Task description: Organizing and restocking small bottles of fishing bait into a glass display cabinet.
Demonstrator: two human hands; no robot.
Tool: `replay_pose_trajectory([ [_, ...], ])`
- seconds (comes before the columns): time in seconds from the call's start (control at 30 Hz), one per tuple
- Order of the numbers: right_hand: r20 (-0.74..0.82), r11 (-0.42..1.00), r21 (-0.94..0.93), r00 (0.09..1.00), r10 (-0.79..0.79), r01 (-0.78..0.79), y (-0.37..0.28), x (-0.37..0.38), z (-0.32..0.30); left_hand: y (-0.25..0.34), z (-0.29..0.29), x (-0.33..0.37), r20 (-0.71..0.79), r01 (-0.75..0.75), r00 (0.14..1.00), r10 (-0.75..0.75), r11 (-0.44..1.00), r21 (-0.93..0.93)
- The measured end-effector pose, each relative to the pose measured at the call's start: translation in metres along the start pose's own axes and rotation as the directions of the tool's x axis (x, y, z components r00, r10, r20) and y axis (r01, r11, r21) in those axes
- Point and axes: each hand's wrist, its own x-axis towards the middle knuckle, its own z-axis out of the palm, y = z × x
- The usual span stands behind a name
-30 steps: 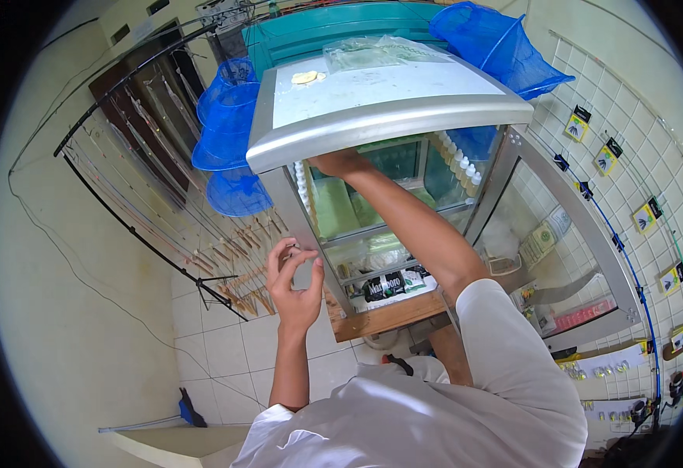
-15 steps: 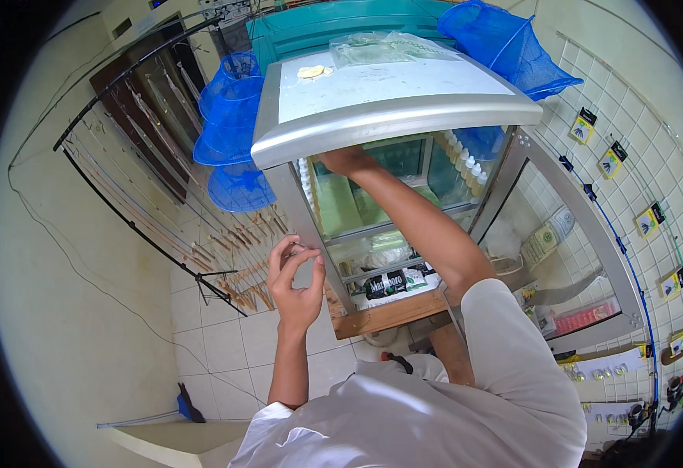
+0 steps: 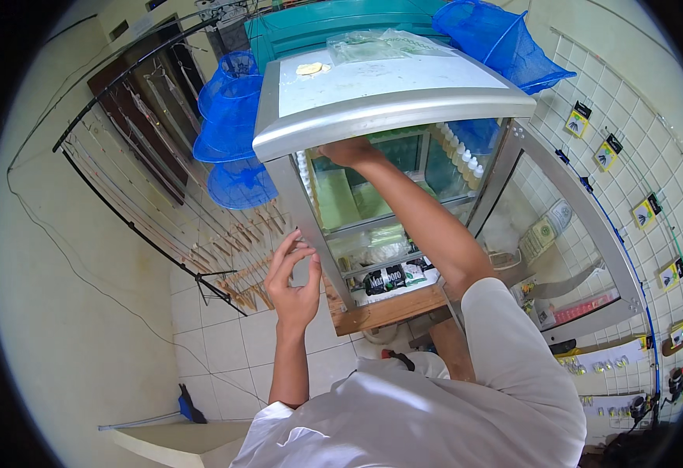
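A glass display cabinet with a silver metal frame [image 3: 392, 125] stands before me, its door swung out to the right. My right arm reaches inside, and my right hand [image 3: 347, 151] is high near the left row of small white-capped bottles [image 3: 305, 175]. The cabinet's top edge and left post hide its fingertips. Beside the left post, my left hand [image 3: 293, 292] is raised with index finger and thumb brought together in a pinch. Whatever sits between those fingertips is too small to make out. Another row of white-capped bottles [image 3: 464, 156] lines the right side, and dark packets [image 3: 388, 281] lie on the bottom shelf.
The open glass door [image 3: 630, 273] spans my right side, before a wall grid [image 3: 591, 171] hung with small packets. Blue nets [image 3: 236, 140] hang at the left beside a black rack of rods and lines [image 3: 131, 226]. A plastic bag [image 3: 380, 47] lies on the cabinet top.
My right hand has shifted slightly to the right and is a little more visible under the cabinet's top edge. The left hand has barely moved.
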Motion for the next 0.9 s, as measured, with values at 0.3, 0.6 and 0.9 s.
replay_pose_trajectory([
  [0.3, -0.157, 0.901, 0.395, 0.953, 0.258, -0.179, -0.059, -0.143, -0.112, 0.014, -0.004, -0.029, 0.012, 0.012, 1.0, -0.012, 0.997, -0.072],
  [0.6, -0.293, 0.61, 0.792, 0.891, 0.346, 0.023, -0.109, -0.364, -0.143, 0.036, 0.011, -0.081, 0.156, 0.065, 0.988, -0.021, 0.957, -0.283],
  [0.9, -0.871, 0.861, 0.488, 0.152, 0.468, 0.146, -0.124, -0.511, -0.215, 0.071, 0.042, -0.137, 0.335, 0.223, 0.938, -0.083, 0.887, -0.405],
])
